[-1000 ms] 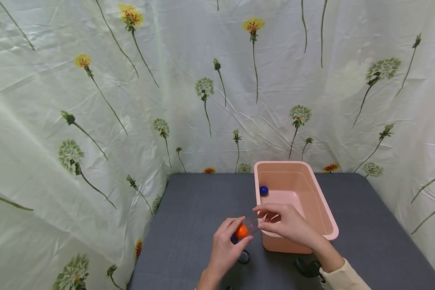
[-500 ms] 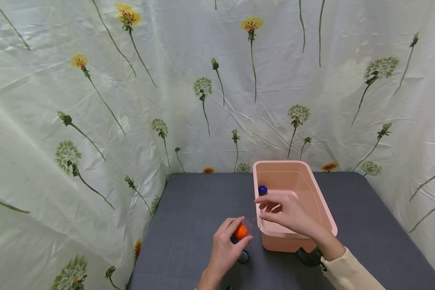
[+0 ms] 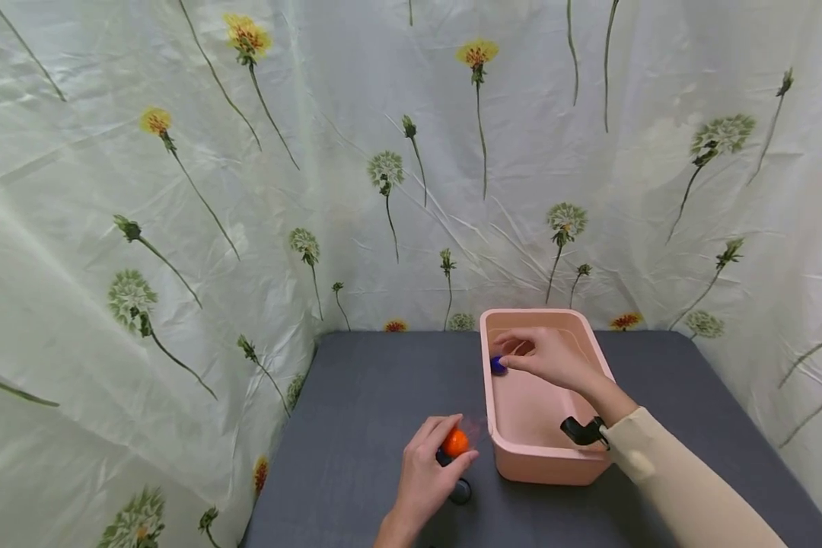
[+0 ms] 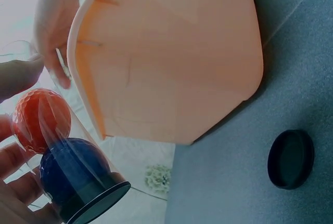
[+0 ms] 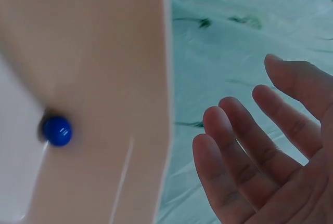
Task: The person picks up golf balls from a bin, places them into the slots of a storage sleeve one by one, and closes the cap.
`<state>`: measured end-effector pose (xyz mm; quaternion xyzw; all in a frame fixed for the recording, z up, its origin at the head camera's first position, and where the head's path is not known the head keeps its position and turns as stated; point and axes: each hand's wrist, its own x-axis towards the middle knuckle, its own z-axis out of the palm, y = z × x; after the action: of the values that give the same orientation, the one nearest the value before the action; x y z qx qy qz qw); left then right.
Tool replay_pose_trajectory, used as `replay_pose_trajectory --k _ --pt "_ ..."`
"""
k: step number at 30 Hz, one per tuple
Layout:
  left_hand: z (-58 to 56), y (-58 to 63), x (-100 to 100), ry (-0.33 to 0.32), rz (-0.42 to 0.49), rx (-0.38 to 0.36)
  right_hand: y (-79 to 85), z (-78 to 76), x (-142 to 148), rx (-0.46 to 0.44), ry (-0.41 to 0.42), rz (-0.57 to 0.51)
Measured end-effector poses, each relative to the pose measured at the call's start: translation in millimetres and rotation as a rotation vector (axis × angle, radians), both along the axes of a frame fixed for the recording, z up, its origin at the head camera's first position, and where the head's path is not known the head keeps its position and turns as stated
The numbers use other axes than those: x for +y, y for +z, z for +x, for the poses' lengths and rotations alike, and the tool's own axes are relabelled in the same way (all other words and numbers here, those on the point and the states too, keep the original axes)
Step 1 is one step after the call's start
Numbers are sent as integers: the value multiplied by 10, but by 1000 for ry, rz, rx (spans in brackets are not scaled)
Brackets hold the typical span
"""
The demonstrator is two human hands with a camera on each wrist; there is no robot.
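My left hand point(image 3: 425, 466) grips a clear plastic tube point(image 3: 476, 428), low beside the bin's near left corner. Inside it, in the left wrist view, an orange dimpled ball point(image 4: 41, 120) sits against a dark blue ball point(image 4: 73, 167), which lies by the tube's black end point(image 4: 101, 203). The tube's other end has no cap on it. My right hand point(image 3: 551, 358) is over the pink bin point(image 3: 541, 451), its fingers loosely bent with nothing between them. A shiny blue ball point(image 5: 57, 130) rests in a corner on the bin floor, overlapped by my right fingertips in the head view.
A round black cap point(image 4: 291, 159) lies on the dark grey table point(image 3: 383, 380), just right of my left wrist. Behind the table hangs a pale curtain point(image 3: 349, 190) printed with dandelions. The bin's tall walls stand close to the tube.
My right hand has moved away from the tube, forward over the bin toward the blue ball. The left hand stays in place, holding the tube with the orange ball.
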<state>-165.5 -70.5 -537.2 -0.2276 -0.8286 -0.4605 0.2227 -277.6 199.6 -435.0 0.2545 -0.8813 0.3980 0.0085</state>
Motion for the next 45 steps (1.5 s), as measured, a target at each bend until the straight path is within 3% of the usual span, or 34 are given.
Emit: replay_pose_trajectory --k 10,15,22,32,36,42,45 --pt "-21 -26 -44 3 19 -8 -246 -525 118 -66 13 97" --pt "-39 -33 -73 18 23 17 -387 -700 124 -127 18 134" --pt "-28 -49 -92 19 22 -15 -666 -869 93 -225 38 104" --pt "-59 -66 -95 19 24 -1 -984 -1028 96 -374 -22 188" --pt "-57 -66 -105 20 19 -29 -1058 -1040 114 -386 -30 220" --pt "-42 -54 -131 28 10 -74 -1139 -1055 91 -334 -39 230" --pt "-36 -38 -141 33 1 -101 -1173 -1057 65 -358 -27 271"
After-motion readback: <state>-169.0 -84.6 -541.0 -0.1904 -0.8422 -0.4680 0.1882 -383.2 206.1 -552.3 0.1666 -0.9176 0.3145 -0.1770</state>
